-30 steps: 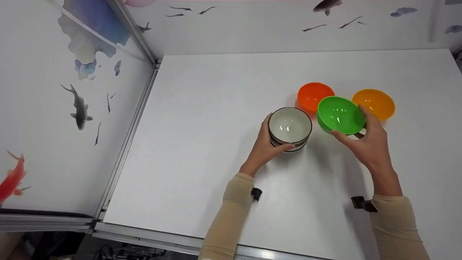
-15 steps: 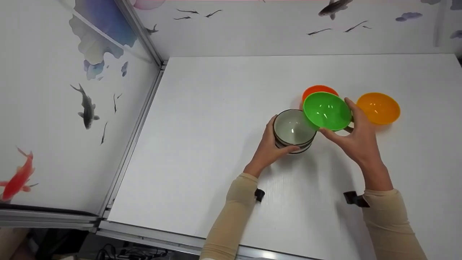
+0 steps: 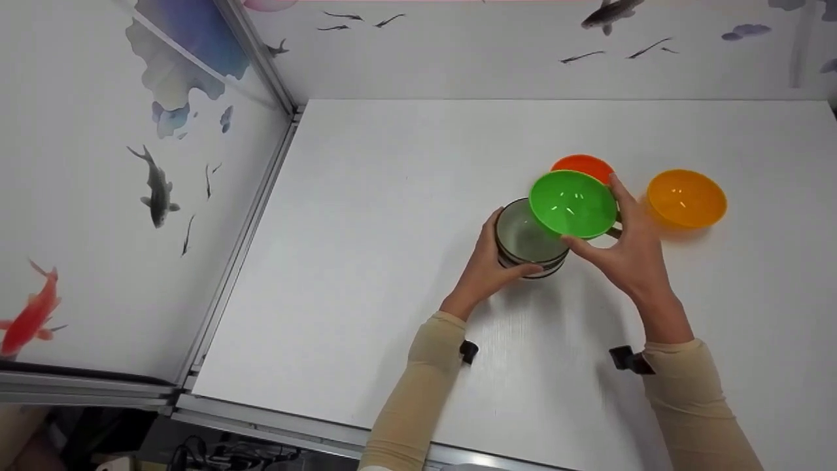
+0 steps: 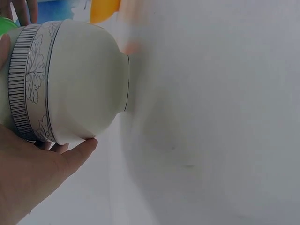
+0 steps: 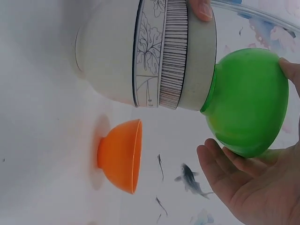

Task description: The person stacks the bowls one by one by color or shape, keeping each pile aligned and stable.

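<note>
My left hand holds a stack of white bowls with dark rims, thumb at the front and fingers round the far left side. The left wrist view shows a leaf-and-stripe band on the outer bowls, the foot close to the table. My right hand grips a green bowl between thumb and fingers. Raised and tilted, the green bowl overlaps the right part of the stack's opening in the head view. From the right wrist, its lower edge appears right at the top white bowl's rim.
Behind the green bowl stands an orange-red bowl, partly covered by it in the head view. A yellow-orange bowl sits further right on the white table. Fish-printed panels rise at the back and left.
My right hand has carried the green bowl leftward, from beside the white stack to over its right side. My left hand keeps its grip on the stack.
</note>
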`<state>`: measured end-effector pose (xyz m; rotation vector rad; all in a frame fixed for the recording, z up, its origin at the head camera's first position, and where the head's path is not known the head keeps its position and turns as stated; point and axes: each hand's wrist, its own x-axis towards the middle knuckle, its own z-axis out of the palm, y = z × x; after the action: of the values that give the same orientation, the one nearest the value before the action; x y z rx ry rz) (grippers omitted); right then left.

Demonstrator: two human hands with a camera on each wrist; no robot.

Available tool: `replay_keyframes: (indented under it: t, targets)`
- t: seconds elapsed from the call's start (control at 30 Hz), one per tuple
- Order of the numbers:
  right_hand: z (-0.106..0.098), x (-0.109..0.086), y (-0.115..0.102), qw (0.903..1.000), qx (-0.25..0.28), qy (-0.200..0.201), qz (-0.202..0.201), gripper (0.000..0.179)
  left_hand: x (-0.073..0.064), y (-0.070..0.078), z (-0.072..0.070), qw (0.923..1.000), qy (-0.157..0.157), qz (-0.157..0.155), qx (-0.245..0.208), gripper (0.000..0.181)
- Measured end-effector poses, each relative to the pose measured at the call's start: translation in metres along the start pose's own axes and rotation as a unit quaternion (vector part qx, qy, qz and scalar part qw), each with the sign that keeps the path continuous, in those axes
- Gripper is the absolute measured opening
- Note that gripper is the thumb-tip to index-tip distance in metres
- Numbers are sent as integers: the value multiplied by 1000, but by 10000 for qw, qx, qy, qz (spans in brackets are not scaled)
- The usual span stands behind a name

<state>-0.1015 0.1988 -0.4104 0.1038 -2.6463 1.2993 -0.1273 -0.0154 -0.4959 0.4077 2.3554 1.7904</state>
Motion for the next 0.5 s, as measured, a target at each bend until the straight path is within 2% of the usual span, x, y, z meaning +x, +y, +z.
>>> replay_keyframes:
  t: [0.5]
  targets:
    - [20,-1,9,9992,187,-61,-354,98,0,0,-1,9998,-52,75,176,113]
